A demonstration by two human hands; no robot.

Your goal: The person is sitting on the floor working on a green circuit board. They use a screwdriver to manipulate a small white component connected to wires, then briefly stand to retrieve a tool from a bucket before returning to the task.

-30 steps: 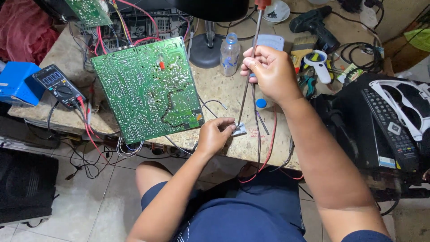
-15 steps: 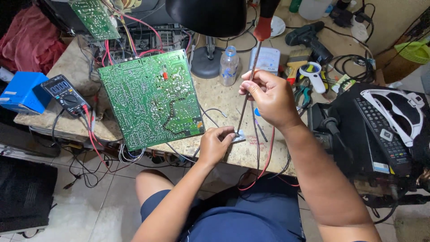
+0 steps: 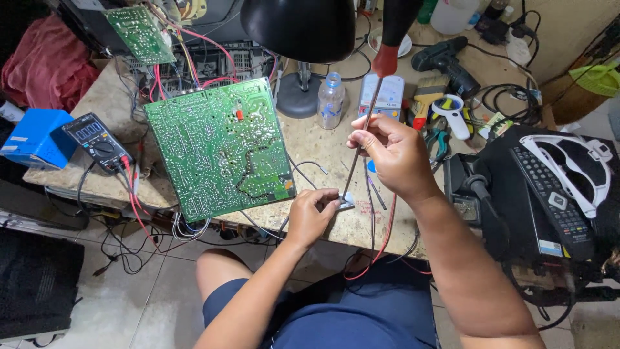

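Barely shifted, our right hand [image 3: 395,155] pinches the thin metal screwdriver [image 3: 363,132] upright while our left hand [image 3: 311,214] pins a small flat part [image 3: 345,202].

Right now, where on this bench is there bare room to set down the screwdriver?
One bare patch of bench top lies between the green circuit board and the right hand, below the small bottle; only thin wires cross it. The front edge right of the left hand is mostly bare too. The back, near the lamp base and drill, is crowded.
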